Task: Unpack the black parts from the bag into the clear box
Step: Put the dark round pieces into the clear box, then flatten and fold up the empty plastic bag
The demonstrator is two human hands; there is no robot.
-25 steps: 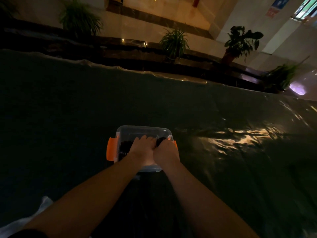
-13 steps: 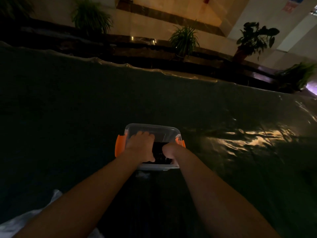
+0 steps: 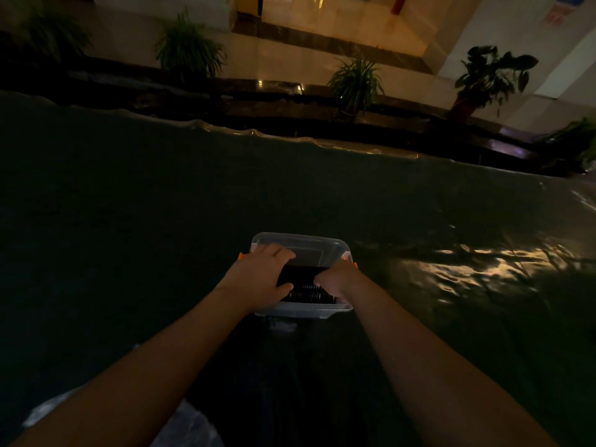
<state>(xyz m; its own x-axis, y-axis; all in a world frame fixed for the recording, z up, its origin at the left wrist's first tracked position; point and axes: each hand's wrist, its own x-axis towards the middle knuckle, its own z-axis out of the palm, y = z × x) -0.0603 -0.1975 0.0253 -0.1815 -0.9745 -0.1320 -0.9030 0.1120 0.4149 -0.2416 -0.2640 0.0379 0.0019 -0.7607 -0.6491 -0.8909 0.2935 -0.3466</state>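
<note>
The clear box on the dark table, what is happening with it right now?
A person has both hands in the clear box, which stands on a dark table covered with shiny film. The left hand lies over the left side of the box, fingers spread on the black parts inside. The right hand is curled at the right side of the parts; its exact hold is too dark to tell. A pale plastic bag lies near the person, under the left arm.

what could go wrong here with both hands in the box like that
The black parts sit in a tight row between the left hand and right hand; a nudge might topple them. The clear box rests on a wrinkled dark sheet and could slide. Dim light makes the parts hard to see.
</note>
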